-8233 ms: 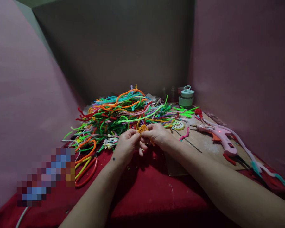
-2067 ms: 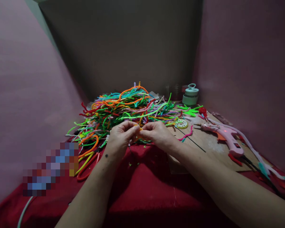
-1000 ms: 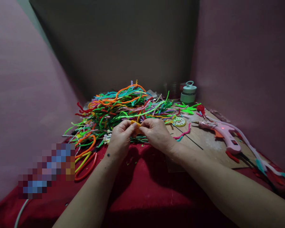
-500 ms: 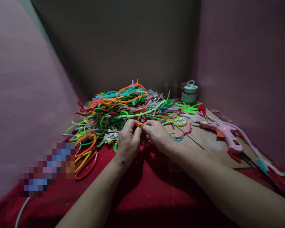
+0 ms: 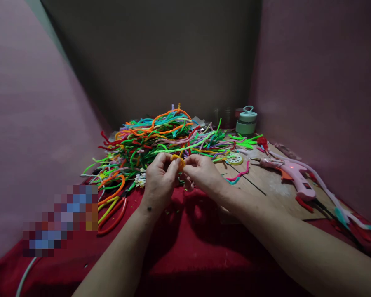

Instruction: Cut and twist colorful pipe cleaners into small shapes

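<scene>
My left hand (image 5: 159, 179) and my right hand (image 5: 203, 174) meet at the centre, fingers pinched from both sides on a small curled orange pipe cleaner piece (image 5: 178, 160). Most of that piece is hidden between my fingertips. Just beyond my hands lies a big tangled heap of coloured pipe cleaners (image 5: 163, 138). Both hands hover over the red cloth (image 5: 185, 251), close to the heap's near edge.
A pink glue gun (image 5: 292, 173) with a lit red lamp lies on the wooden board (image 5: 266, 187) at right. A pale green round container (image 5: 246, 121) stands at the back. Red-handled pliers (image 5: 113, 216) lie left. A yellow-green ring (image 5: 234, 158) sits by the heap. Pink walls close both sides.
The orange piece, a loose loop eight seconds ago, is now a tight small curl between my fingertips. My hands have stayed together, shifting only slightly.
</scene>
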`<state>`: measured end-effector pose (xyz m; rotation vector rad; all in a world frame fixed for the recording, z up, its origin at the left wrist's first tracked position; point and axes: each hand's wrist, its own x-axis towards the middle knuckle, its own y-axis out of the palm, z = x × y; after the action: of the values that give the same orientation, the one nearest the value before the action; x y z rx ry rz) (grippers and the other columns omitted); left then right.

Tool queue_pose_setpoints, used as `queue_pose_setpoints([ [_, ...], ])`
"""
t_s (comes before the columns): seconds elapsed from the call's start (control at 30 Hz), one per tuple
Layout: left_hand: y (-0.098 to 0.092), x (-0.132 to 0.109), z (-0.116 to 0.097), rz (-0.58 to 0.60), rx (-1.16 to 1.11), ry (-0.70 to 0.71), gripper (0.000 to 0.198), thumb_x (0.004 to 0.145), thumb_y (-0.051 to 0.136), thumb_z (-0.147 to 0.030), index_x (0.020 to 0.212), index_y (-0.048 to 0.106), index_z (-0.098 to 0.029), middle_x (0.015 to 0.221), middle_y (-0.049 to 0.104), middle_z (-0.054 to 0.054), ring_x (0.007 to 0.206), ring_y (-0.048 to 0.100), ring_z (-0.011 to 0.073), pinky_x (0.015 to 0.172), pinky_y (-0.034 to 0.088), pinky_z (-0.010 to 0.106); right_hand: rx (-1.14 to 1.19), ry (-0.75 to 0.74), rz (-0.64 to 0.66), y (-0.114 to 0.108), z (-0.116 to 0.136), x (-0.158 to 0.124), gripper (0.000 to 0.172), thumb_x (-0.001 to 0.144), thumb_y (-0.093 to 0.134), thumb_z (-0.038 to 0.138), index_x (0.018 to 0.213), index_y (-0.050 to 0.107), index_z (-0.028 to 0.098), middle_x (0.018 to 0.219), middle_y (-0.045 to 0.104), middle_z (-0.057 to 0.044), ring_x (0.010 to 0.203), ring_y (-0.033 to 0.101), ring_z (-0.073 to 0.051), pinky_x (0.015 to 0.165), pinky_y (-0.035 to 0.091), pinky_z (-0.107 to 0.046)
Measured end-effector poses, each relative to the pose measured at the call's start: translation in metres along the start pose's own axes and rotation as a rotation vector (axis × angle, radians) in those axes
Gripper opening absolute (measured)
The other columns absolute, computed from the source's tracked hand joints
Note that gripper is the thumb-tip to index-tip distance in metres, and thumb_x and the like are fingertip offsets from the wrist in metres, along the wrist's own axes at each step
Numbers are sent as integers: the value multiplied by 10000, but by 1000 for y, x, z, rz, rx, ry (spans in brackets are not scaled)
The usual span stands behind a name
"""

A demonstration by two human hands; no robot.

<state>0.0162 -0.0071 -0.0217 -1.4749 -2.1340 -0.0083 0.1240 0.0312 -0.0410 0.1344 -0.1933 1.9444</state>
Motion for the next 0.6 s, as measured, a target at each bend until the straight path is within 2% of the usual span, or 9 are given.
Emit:
queue_pose_setpoints([
  [0.1,-2,1,0,-5,-41,-34,123,723,576,-283,701,514,-179,526,494,-51,422,429,78,408,339,195,-83,-67,-44,0,1,-1,78,714,517,242,709,539,168,530,572,19,433,502,-85,424,385,-192],
  [0.27,-3,0,-1,3,-13,-15,134,725,579,-278,680,499,-180,530,484,-55,432,425,74,419,341,193,-92,-118,-41,2,1,-4,105,728,502,258,693,535,165,543,560,21,456,491,-85,439,383,-196],
  [0.43,-2,0,7,43,63,41,111,754,549,-282,717,510,-186,580,494,-48,487,434,81,474,352,197,-23,-56,-1,3,2,-6,56,735,425,198,692,460,188,507,533,38,387,466,-84,400,366,-197],
  [0.53,0,0,13,30,135,91,87,767,526,-262,723,515,-188,629,509,-37,547,446,88,508,352,197,-99,-21,-16,3,3,-5,43,729,424,175,697,449,190,502,539,26,381,468,-91,394,350,-200],
  [0.6,1,0,14,20,141,91,86,769,519,-257,715,512,-191,634,509,-35,558,447,92,512,351,198,-205,-48,-34,2,4,-4,58,727,441,164,674,454,185,503,543,12,404,474,-93,410,347,-201],
])
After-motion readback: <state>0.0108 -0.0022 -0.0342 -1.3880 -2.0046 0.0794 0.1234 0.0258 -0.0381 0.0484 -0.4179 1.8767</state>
